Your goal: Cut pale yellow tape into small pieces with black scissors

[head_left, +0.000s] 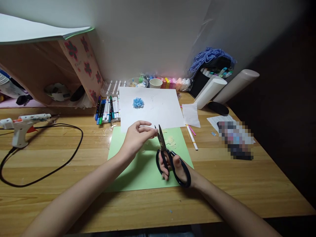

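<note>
Scissors [161, 141], blades parted, were held above the green sheet [148, 181], the right hand [182, 171] gripping their handles. Left hand [137, 136]: fingertips pinched beside the blades, contents indiscernible. Snipping seemed in hand; any next cut called for clear fingers.

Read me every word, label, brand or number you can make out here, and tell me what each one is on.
None can be read.
Scissors: any marking on the blades is too small to read.
Pink flowered panel: any writing is too faint to read.
Pens: any print is too small.
Pixelated item: obscured.
</note>
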Demonstrator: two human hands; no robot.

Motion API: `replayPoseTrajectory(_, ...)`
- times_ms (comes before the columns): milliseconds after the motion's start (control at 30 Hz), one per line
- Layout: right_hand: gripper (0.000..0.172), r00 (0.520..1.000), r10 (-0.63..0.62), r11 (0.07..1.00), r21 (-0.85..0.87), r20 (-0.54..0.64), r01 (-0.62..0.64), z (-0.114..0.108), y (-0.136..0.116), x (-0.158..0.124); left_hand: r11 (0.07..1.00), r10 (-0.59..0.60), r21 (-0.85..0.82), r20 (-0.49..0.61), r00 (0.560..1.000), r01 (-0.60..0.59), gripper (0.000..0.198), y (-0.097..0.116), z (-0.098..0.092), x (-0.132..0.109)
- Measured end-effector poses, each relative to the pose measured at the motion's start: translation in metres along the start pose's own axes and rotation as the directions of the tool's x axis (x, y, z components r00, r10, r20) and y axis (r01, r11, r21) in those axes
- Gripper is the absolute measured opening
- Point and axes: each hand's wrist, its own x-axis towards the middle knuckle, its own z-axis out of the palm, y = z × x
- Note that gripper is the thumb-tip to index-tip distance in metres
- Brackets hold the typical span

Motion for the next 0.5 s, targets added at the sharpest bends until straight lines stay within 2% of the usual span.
replayPoseTrajectory(267, 0.072, 0.999, 0.015, 1.000, -0.013, -0.038, -0.016, 0.0050, -0.0044, 0.0002, 1.000, -0.019, -0.008, 0.005, 1.000, 0.019, 0.038, -0.0008, -0.0015, -0.0004)
replayPoseTrajectory(500, 0.076, 1.000, -0.014, 0.999, -0.033, -0.017, 0.013, 0.0046, -0.0024, -0.0018, 1.000, -0.009, -0.010, 0.030, 1.000, 0.010, 0.037, 0.0005, -0.0029, -0.0024)
